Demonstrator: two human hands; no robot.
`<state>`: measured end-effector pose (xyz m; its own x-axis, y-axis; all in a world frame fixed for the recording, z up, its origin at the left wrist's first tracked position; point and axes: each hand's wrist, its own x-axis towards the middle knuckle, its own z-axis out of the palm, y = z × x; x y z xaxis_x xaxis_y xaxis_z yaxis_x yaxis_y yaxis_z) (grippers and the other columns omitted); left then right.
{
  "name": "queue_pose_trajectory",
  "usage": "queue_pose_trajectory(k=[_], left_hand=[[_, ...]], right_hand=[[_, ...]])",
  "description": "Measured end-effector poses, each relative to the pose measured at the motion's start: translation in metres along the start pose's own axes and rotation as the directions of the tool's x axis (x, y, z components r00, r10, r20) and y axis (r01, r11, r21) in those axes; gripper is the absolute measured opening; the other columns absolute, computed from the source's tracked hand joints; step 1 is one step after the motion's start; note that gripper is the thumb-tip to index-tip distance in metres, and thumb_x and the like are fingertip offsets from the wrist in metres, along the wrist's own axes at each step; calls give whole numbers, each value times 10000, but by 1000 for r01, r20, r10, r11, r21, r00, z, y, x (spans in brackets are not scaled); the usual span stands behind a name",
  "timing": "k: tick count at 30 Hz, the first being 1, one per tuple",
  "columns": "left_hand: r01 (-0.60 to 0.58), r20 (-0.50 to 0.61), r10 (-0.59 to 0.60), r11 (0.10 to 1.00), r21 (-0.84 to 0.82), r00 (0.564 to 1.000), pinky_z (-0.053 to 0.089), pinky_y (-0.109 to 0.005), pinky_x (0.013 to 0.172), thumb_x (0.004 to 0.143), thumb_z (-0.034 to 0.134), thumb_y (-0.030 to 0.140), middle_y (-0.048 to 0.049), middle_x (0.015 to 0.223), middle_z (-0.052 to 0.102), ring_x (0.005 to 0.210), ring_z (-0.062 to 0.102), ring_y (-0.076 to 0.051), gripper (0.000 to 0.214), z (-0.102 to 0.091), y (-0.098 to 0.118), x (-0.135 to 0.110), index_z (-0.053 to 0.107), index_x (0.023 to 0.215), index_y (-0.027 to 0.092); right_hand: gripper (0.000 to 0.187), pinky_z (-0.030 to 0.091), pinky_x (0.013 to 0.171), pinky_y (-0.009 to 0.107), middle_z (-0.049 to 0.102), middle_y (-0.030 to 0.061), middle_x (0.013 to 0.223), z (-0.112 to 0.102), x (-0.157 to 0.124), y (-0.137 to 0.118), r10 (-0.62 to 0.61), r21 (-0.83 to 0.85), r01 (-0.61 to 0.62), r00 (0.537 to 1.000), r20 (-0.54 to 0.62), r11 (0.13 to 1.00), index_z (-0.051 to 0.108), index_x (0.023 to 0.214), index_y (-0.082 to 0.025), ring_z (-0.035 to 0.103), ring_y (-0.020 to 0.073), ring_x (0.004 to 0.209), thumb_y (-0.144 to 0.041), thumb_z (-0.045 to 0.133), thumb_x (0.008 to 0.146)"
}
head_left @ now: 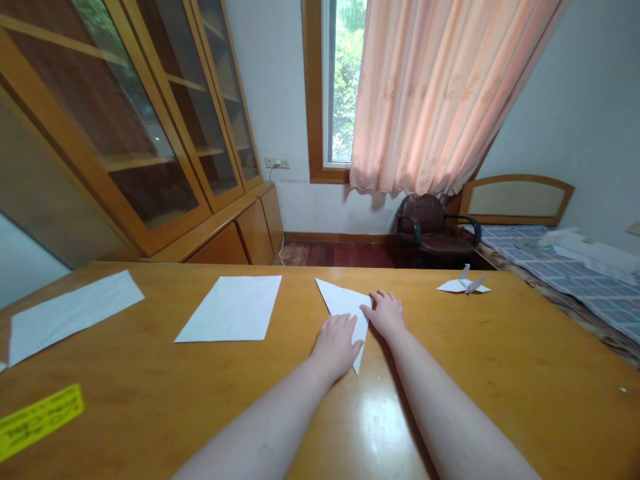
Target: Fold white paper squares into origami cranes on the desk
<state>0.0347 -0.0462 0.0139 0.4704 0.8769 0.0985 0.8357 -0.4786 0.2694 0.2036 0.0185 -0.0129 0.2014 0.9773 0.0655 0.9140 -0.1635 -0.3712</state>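
Observation:
A sheet of white paper [345, 299], folded into a triangle, lies on the wooden table in front of me. My left hand [337, 343] rests flat across its lower left part, fingers extended and thumb out to the right. At the paper's right corner is my right hand [387, 315], its thumb on the paper and its other fingers spread along the edge and the tabletop. Part of the paper is hidden under both hands. To the right stands a folded white paper crane [465, 285], apart from my hands.
Left of my hands lie a square white sheet [233, 310] and a long white paper strip [75, 317]. A yellow label [40, 420] is on the table [150, 400] at the near left. Beyond are a glass-door cabinet [200, 207], an office chair [430, 223] and a bed [580, 267].

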Motion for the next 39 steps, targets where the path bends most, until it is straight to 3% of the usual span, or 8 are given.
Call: queue_pose_trajectory(k=[2,6,12,18,21,26,32,39], left_hand=[[150,12,-150,989,17,989,207,-489,1087,800,489,494,-148,1468,317,1345,267,-334,686,11,-10,2,347,1391,177],[176,70,-176,984,5,982,104,-509,1112,804,434,560,-154,1518,189,1394,130,-338,748,27,-18,4,279,1428,177],[194,80,-192,981,-13,978,58,-534,1110,799,425,574,-143,1522,182,1400,104,-333,745,28,-18,7,282,1427,201],[214,70,-207,972,-102,976,25,-525,1118,787,472,511,-156,1510,212,1404,119,-297,776,26,-19,9,250,1435,147],[207,51,-200,956,-207,978,24,-508,1125,781,502,449,-163,1506,218,1406,119,-281,796,23,-18,11,210,1443,119],[176,-4,-205,852,-492,979,122,-445,1137,765,553,426,-174,1515,177,1403,137,-279,859,16,-17,13,162,1453,93],[97,-65,-229,629,-771,971,209,-419,1122,760,603,381,-205,1491,229,1373,240,-276,938,17,-20,16,59,1463,82],[1,-138,-296,424,-906,945,289,-443,1087,761,642,363,-173,1456,325,1319,353,-283,959,25,-23,18,21,1466,173]], right_hand=[[551,157,1063,513,472,113,1351,0,0,0,-8,18,9,1000,-24,1000,553,1228,-196,317,330,1287,-509,546,774],[449,223,1031,479,552,129,1240,0,0,0,-28,52,32,997,-76,998,611,1079,-181,414,317,1203,-476,590,742],[244,351,928,390,647,104,966,0,1,0,-26,188,52,989,-142,981,624,897,-178,538,268,1005,-336,621,710],[380,442,806,349,663,98,929,4,4,0,22,418,48,987,-161,907,579,1080,-150,601,230,870,-317,584,739],[441,470,772,355,679,82,910,6,4,-1,-3,594,91,989,-148,799,559,1123,-158,623,220,805,-398,581,754],[423,447,901,398,675,90,1055,8,-3,-6,-181,826,221,973,-146,518,627,1007,-182,600,251,997,-531,532,787],[653,428,955,417,651,92,1143,1,-17,-19,-475,973,64,878,52,224,618,1137,-175,589,259,1063,-672,325,832],[412,349,1030,433,634,58,1185,3,-14,-18,-493,848,225,868,49,480,647,1122,-225,548,246,1124,-472,470,844]])
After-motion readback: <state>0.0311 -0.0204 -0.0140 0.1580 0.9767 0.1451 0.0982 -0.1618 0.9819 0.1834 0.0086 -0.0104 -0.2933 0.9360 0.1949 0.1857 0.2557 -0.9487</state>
